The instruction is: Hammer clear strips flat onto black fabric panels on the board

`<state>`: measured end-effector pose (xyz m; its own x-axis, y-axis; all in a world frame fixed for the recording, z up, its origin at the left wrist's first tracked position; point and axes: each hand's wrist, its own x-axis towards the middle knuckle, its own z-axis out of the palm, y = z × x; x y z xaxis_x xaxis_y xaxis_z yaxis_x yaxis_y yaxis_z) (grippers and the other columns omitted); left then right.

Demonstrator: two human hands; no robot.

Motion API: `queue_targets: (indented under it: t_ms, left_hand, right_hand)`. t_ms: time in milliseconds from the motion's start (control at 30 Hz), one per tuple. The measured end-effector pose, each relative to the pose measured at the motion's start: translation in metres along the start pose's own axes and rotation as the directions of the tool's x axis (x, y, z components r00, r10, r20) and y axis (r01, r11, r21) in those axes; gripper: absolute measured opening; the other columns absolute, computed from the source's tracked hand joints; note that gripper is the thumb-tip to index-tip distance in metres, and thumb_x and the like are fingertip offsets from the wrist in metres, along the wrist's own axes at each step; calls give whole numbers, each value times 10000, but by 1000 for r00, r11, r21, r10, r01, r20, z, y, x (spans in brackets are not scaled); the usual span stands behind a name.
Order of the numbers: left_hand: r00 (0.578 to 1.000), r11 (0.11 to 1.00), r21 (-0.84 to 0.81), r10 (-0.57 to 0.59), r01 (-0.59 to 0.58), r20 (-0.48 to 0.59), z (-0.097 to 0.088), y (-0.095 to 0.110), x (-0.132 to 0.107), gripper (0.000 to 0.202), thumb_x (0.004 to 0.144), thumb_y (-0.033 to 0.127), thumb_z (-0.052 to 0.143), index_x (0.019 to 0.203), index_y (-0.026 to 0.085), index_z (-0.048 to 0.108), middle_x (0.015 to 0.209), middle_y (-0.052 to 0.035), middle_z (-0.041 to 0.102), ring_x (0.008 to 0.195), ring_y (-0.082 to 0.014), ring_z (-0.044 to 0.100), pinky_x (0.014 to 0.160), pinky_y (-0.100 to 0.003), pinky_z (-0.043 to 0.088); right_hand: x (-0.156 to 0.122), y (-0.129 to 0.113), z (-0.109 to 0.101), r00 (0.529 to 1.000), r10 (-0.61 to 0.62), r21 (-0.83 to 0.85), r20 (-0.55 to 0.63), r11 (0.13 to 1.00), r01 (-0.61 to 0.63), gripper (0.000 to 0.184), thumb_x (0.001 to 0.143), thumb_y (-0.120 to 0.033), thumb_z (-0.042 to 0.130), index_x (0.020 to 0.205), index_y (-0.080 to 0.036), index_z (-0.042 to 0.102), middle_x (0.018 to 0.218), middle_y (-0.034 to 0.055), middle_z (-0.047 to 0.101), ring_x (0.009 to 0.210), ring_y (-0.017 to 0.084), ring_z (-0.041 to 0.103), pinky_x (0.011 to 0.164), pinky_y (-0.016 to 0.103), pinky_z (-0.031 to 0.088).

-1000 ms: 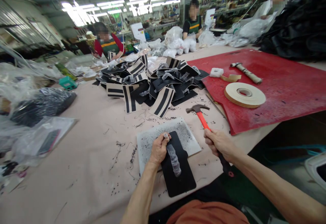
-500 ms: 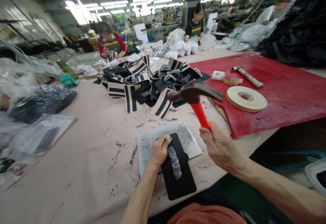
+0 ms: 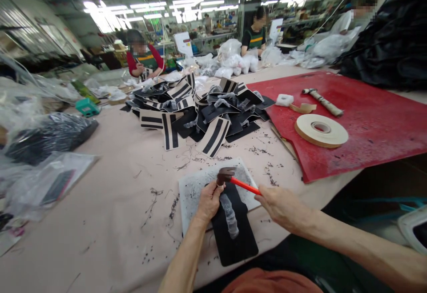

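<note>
My right hand (image 3: 280,206) is closed round the red handle of a claw hammer (image 3: 233,178). The hammer's head is down on the top of a small metal punch that my left hand (image 3: 208,202) pinches upright, fingers closed. The punch stands on a black flat piece (image 3: 233,235) with a strip of clear wrap along its middle. That piece lies partly on a scuffed white cutting board (image 3: 196,186) near the table's front edge.
A pile of black and tan striped pieces (image 3: 200,106) lies beyond the board. On a red mat (image 3: 367,115) at the right are a tape roll (image 3: 320,130) and a second hammer (image 3: 322,98). Plastic bags (image 3: 43,137) crowd the left. Other people work at the far side.
The hammer rose from beside the board to a raised position over it, then came down onto the punch. My left hand stayed on the punch.
</note>
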<state>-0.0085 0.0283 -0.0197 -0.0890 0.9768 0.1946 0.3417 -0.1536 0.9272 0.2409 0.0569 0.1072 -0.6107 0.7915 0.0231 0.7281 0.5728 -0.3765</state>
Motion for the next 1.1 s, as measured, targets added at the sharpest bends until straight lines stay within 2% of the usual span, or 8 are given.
queue_targets:
  t_ms: [67,233,367,500,633,833,1000,1100]
  left_hand:
    - [1000,1000,2,2,-2,-5,0,-1,0,228,977,338,504,964,206,690,918,-39,733,859,-192,669,812,-316,515]
    - [1000,999,-33,-21,21,-17,1,0,-2,254,981,359,506,993,192,697,983,-59,745,930,-202,682,878,-337,527]
    - [997,996,-47,-72,71,-18,0,2,-2,297,973,344,521,1179,195,674,1068,-74,758,1012,-215,692,953,-379,525]
    - [996,995,-50,-91,90,-25,0,5,-3,297,957,317,536,1184,197,686,1133,-80,756,1076,-225,691,982,-387,526]
    - [995,997,1,-79,80,-59,-1,6,-2,228,949,320,555,1003,192,736,1036,-63,774,969,-215,710,894,-345,552]
    - [969,986,159,-17,58,-248,11,5,-2,158,861,315,646,891,197,747,851,-39,775,770,-199,708,749,-299,551]
    - [838,964,245,52,100,-543,28,12,-5,260,824,446,702,818,187,726,726,-43,738,633,-192,670,626,-291,538]
    - [777,942,333,175,48,-605,23,36,0,273,849,464,686,779,201,672,673,-29,690,593,-174,632,612,-281,523]
  right_hand:
    - [-6,13,11,991,90,-58,102,995,-84,255,1031,-367,394,854,-219,504,643,23,598,523,159,508,535,300,214]
    - [-8,56,35,939,334,89,79,936,-340,328,1062,-393,316,878,-215,521,676,18,604,634,187,577,597,286,306]
    - [-4,82,61,871,491,-47,-9,870,-491,276,1038,-339,365,989,-158,568,839,110,656,750,247,617,662,329,394]
    - [9,53,80,943,198,-88,-268,970,-228,404,948,-227,515,1336,-120,481,1277,208,560,1136,319,541,924,438,433]
    - [26,-8,102,986,-153,160,-69,974,162,342,916,-147,527,1253,-199,555,1171,89,590,1066,238,533,930,362,437]
    - [41,-31,138,993,-115,49,11,992,114,305,980,-150,437,1234,-154,608,1108,110,600,973,255,496,885,397,416]
    - [42,-25,142,993,-115,64,18,992,113,277,960,-163,472,1187,-165,631,1105,99,623,974,254,513,918,388,404]
    - [42,-27,146,993,-118,101,-18,988,119,218,937,-171,487,1074,-175,656,1035,89,645,944,245,542,904,373,413]
